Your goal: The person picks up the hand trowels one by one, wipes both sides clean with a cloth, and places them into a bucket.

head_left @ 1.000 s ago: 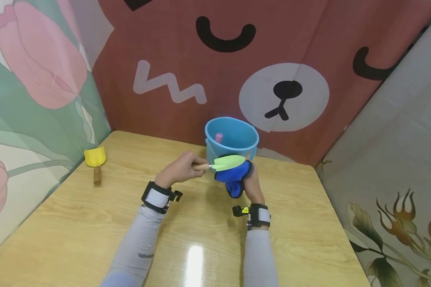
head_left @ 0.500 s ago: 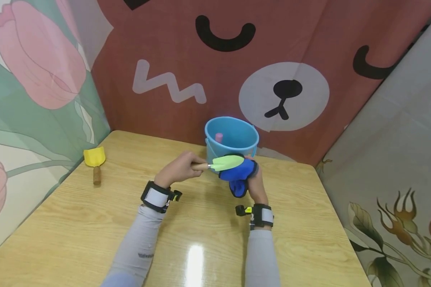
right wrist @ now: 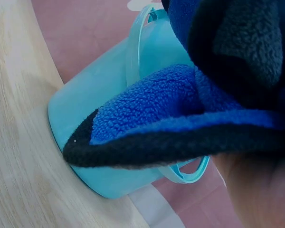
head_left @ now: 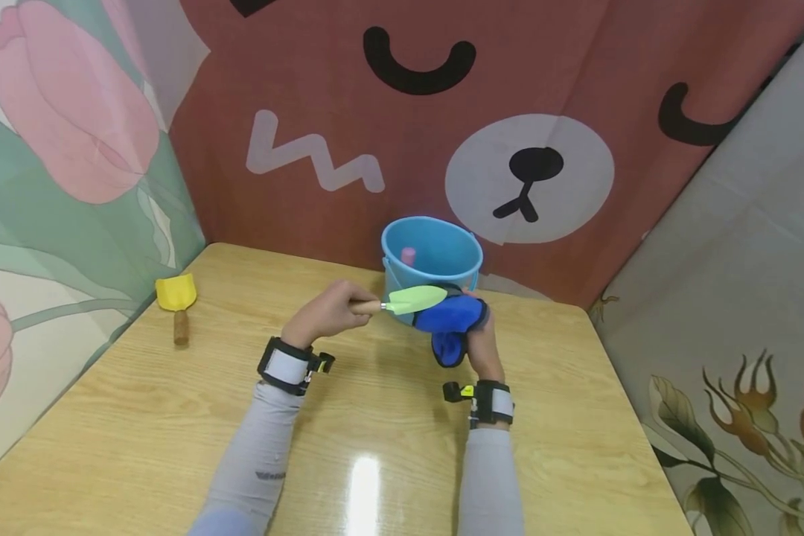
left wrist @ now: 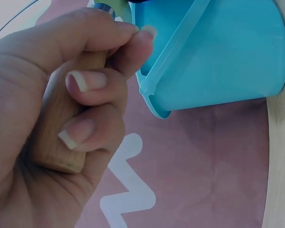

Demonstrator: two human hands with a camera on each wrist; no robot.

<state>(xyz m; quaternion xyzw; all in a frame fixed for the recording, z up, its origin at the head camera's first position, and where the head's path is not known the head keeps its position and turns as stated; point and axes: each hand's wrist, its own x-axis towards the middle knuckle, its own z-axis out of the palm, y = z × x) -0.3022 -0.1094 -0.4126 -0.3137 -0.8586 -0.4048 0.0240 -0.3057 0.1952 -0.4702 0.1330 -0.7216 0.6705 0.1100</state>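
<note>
My left hand grips the wooden handle of a small garden trowel with a pale green blade. The blade points right, and its tip overlaps a blue fleecy cloth with black edging in the head view; whether they touch, I cannot tell. My right hand holds this cloth, which is folded and hangs down partly; the cloth hides most of the fingers. Just behind both hands stands a light blue bucket. Inside it, a pink rounded end of something shows.
A yellow toy shovel with a brown handle lies at the table's left edge. The wooden table meets a brown bear-print backdrop behind the bucket. Printed cloth also hangs on the left and right sides.
The trowel has shifted slightly left with my left hand. My right hand and the cloth have moved a little to the right, so the blade overlaps less of the cloth.
</note>
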